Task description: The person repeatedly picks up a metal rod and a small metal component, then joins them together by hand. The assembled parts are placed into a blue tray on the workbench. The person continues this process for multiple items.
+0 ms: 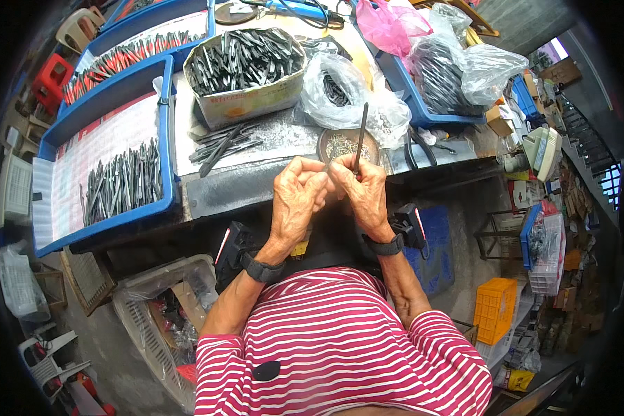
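Observation:
At the table's near edge my two hands meet in front of me, fingertips together. My right hand (pixel 365 195) is closed on a slim dark rod (pixel 362 135) that points up and away. My left hand (pixel 297 200) is pinched at the fingertips, right against the right hand's fingers; what it holds is too small to tell. Just beyond my hands sits a round dish (pixel 371 150) of small metallic pieces. Left of the dish lies a loose pile of dark flat strips (pixel 225 144). Behind the pile stands a box (pixel 253 100) heaped with more black pieces.
Blue trays (pixel 168 149) at the left hold rows of dark and red-and-black pieces. A clear plastic bag (pixel 334 83) lies behind the dish. Black-handled pliers (pixel 423 147) rest at the right, before a blue bin (pixel 423 114) with bagged dark pieces. A plastic basket (pixel 145 333) stands below left.

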Demonstrator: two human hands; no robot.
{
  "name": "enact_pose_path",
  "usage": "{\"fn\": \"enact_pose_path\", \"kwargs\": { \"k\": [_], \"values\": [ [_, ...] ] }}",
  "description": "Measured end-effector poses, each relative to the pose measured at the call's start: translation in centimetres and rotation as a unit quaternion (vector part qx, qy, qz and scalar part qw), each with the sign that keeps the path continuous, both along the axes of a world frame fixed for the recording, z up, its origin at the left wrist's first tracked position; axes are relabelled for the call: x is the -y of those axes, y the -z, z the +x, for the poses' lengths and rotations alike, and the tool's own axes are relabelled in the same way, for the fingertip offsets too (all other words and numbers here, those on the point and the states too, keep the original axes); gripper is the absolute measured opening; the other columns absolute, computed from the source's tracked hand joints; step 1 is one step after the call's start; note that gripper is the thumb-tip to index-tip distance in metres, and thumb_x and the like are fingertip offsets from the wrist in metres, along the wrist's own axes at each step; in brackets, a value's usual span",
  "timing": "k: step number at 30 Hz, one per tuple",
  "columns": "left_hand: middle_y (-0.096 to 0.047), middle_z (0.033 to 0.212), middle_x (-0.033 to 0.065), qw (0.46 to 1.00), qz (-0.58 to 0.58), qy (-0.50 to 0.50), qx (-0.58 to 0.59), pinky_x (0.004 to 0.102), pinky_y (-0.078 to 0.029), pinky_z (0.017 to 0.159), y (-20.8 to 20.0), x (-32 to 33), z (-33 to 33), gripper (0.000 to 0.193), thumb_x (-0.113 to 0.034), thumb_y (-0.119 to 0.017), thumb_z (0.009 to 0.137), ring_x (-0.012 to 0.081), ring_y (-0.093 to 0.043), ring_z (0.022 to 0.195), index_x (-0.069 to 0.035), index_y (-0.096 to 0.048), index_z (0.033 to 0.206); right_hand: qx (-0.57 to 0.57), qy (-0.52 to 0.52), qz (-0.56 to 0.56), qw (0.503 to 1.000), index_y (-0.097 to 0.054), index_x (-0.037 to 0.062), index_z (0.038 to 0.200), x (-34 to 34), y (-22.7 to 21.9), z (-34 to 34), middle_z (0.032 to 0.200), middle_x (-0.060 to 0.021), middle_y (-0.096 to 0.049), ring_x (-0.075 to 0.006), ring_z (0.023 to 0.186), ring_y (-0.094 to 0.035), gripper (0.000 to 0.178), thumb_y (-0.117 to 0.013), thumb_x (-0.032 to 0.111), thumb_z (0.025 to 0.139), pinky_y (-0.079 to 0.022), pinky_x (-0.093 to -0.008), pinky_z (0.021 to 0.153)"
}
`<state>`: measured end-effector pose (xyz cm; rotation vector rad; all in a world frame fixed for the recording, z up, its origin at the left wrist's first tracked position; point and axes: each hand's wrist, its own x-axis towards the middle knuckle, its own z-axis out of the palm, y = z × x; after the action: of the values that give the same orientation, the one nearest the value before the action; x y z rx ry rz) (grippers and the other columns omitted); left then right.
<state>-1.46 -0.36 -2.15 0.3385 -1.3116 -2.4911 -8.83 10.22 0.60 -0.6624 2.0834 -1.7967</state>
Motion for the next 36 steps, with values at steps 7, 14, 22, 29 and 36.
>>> {"fn": "enact_pose_path", "kwargs": {
  "k": [7, 14, 22, 29, 36],
  "values": [
    [-0.059, 0.072, 0.0070, 1.000, -0.002, 0.008, 0.004, 0.0155, -0.033, 0.044, 0.4, 0.4, 0.3, 0.016, -0.008, -0.057, 0.086, 0.0034, -0.042, 0.052, 0.001, -0.049, 0.097, 0.020, -0.038, 0.020, 0.999, -0.058, 0.0008, 0.079, -0.2, -0.1, -0.1, 0.061, 0.0022, -0.051, -0.0024, 0.050, -0.043, 0.016, -0.057, 0.015, 0.086, -0.033, -0.0165, 0.042],
    [-0.059, 0.071, 0.0068, 1.000, -0.018, 0.012, 0.019, 0.0155, -0.032, 0.044, 0.5, 0.8, 0.7, 0.016, -0.008, -0.058, 0.086, 0.0031, -0.041, 0.051, 0.001, -0.050, 0.097, 0.035, -0.054, 0.044, 0.997, -0.057, 0.0021, 0.076, -0.1, -0.3, 0.2, 0.061, 0.0023, -0.051, -0.0022, 0.050, -0.043, 0.015, -0.055, 0.014, 0.086, -0.033, -0.0168, 0.043],
    [-0.059, 0.070, 0.0066, 0.999, -0.040, 0.015, 0.016, 0.0156, -0.032, 0.045, 0.0, 1.1, 0.9, 0.014, -0.007, -0.058, 0.085, 0.0028, -0.041, 0.052, 0.002, -0.052, 0.095, 0.059, -0.076, 0.009, 0.995, -0.057, 0.0011, 0.077, -0.2, 0.1, -0.3, 0.060, 0.0009, -0.052, -0.0036, 0.049, -0.044, 0.012, -0.054, 0.011, 0.084, -0.035, -0.0182, 0.043],
    [-0.063, 0.072, 0.0058, 0.981, -0.185, -0.034, 0.043, 0.0214, -0.046, 0.057, -0.1, 1.0, 1.0, 0.007, -0.003, -0.055, 0.084, 0.0072, -0.058, 0.065, 0.003, -0.056, 0.088, 0.080, -0.088, -0.034, 0.992, -0.056, 0.0003, 0.076, 0.0, 0.6, -0.3, 0.059, -0.0003, -0.052, -0.0042, 0.047, -0.044, 0.014, -0.055, 0.011, 0.085, -0.036, -0.0185, 0.042],
    [-0.060, 0.074, 0.0033, 0.965, -0.243, -0.101, 0.003, 0.0179, -0.044, 0.057, -0.1, 0.3, 0.9, 0.007, 0.000, -0.054, 0.085, 0.0052, -0.055, 0.065, 0.004, -0.055, 0.091, 0.158, -0.113, -0.093, 0.977, -0.055, -0.0009, 0.077, 0.2, 0.6, -0.4, 0.061, -0.0023, -0.053, -0.0047, 0.047, -0.043, 0.016, -0.056, 0.012, 0.086, -0.036, -0.0182, 0.043]
  ]
}}
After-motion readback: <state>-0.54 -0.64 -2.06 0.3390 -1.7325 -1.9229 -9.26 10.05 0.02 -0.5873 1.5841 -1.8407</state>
